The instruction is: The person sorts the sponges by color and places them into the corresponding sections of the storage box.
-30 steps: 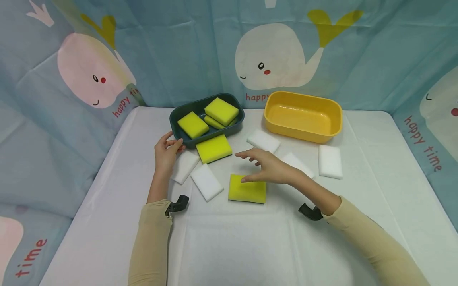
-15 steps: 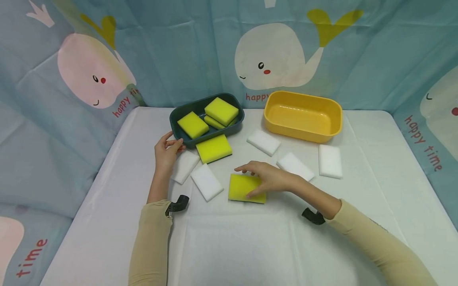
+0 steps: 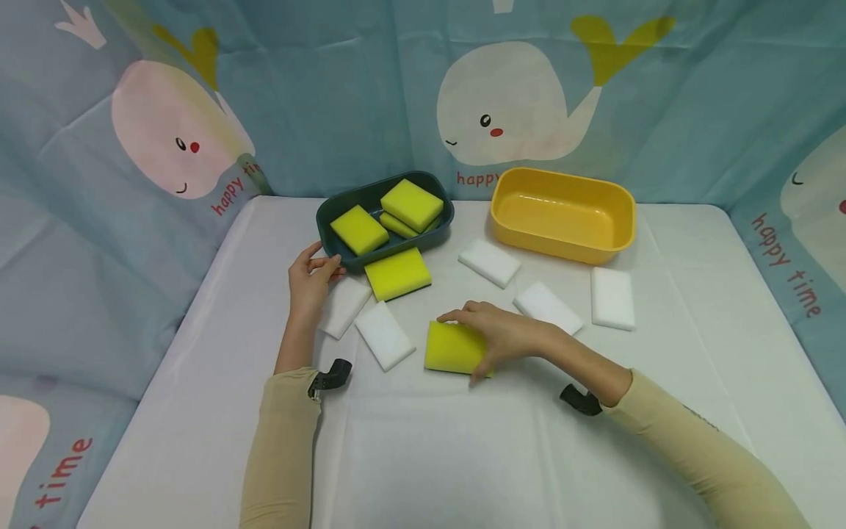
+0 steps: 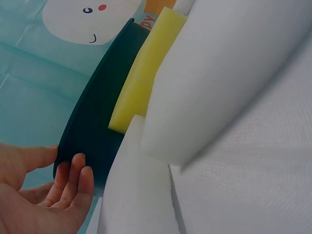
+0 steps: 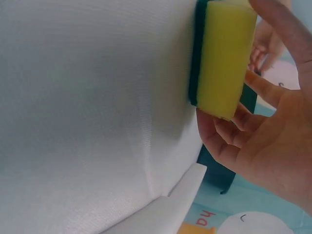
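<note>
Left hand point(image 3: 309, 278) rests with relaxed, straight fingers against the near rim of the dark teal oval plastic tray point(image 3: 328, 218), holding nothing. Right hand point(image 3: 504, 335) has its grip closed around the yellow rectangular foam sponge with a dark green scouring underside point(image 3: 451, 347), thumb and fingers on opposite edges. It lies mid-table, near edge tilted up off the white table point(image 3: 463, 455).
</note>
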The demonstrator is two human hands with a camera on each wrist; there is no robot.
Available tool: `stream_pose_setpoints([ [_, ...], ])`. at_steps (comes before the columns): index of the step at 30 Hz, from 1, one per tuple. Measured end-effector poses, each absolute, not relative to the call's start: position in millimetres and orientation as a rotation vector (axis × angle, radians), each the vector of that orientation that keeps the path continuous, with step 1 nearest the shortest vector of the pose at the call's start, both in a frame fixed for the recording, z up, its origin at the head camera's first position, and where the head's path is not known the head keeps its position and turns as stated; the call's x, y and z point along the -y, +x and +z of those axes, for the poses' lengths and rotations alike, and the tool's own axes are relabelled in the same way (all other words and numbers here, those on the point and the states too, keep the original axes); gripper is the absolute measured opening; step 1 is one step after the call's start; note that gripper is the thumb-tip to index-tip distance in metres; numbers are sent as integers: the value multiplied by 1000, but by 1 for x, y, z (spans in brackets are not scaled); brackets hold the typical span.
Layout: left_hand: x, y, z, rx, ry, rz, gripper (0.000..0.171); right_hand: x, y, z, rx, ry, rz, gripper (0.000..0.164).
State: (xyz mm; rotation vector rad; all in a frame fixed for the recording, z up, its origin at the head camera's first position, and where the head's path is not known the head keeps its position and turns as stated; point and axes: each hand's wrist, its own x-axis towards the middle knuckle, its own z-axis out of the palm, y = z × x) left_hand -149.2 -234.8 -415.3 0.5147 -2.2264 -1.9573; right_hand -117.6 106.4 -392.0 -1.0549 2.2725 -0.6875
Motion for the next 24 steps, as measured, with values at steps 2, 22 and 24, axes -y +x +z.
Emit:
stream_pose_setpoints([
  [2,234,-149,-415,2225,515,-1958,62,-107,-118,-392,-2268,-1038,-676,99],
  [22,234,-150,-415,2215,529,-1978,63,-110,-128,-388,-2288,-1058,-728,94],
  [24,234,-150,-414,2206,533,-1981,62,-109,-129,-386,-2292,-1058,-732,93],
])
